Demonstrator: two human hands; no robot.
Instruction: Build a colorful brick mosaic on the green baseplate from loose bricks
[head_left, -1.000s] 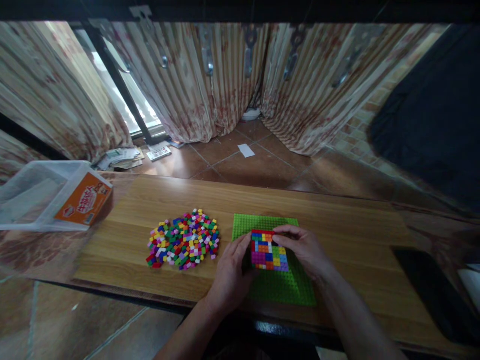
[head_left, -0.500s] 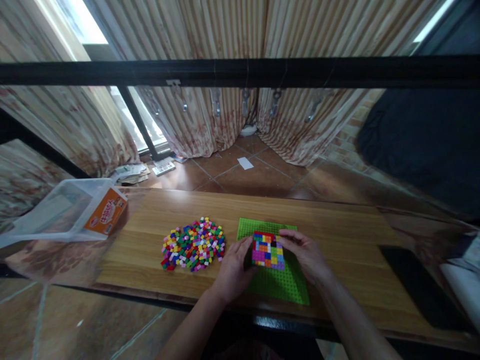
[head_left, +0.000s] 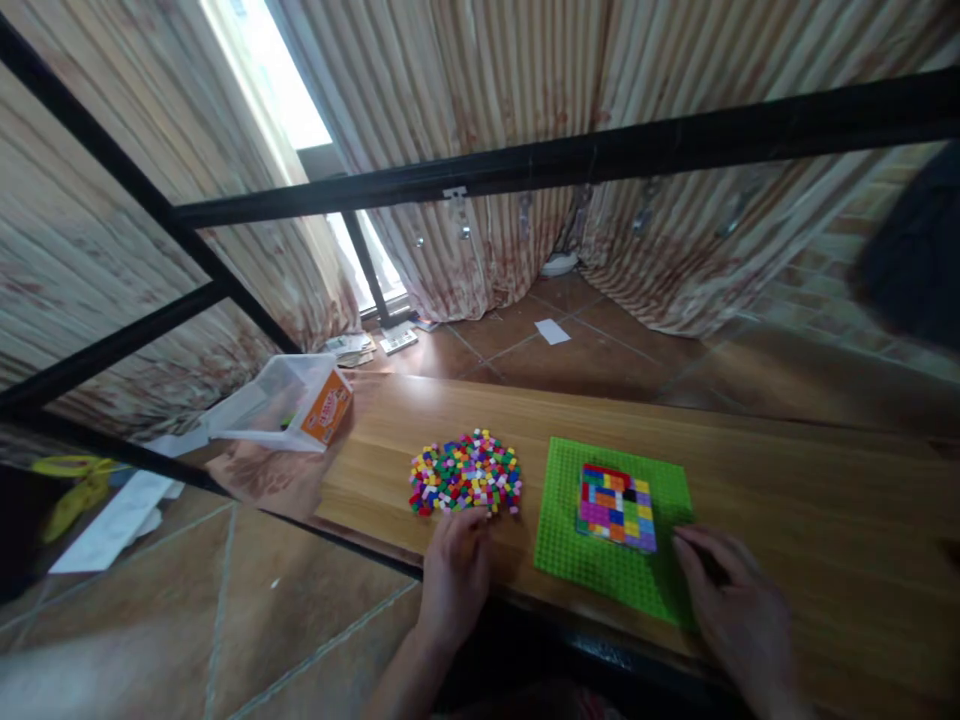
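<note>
A flat block of many-coloured building bricks [head_left: 617, 506] rests on the green baseplate [head_left: 559, 500], and neither hand touches it. My left hand [head_left: 457, 560] is at the front edge of a heap of small loose bricks [head_left: 465, 472]. Its fingers are curled together, and what they hold, if anything, is hidden. Beside the baseplate's right edge is my right hand [head_left: 735, 605], thumb and forefinger tips close together. I cannot make out anything between them, nor whether they touch the plate.
The wooden table [head_left: 810, 500] has a clear plastic box [head_left: 262, 405] with an orange label lying at its left end. Black metal bars [head_left: 540, 170] cross in front of the curtains [head_left: 510, 90]. Papers [head_left: 112, 525] and a yellow item [head_left: 75, 490] lie at the far left.
Both hands have let go of the brick block and moved apart, the left to the loose bricks, the right to the baseplate's right side. The view has turned left and tilted.
</note>
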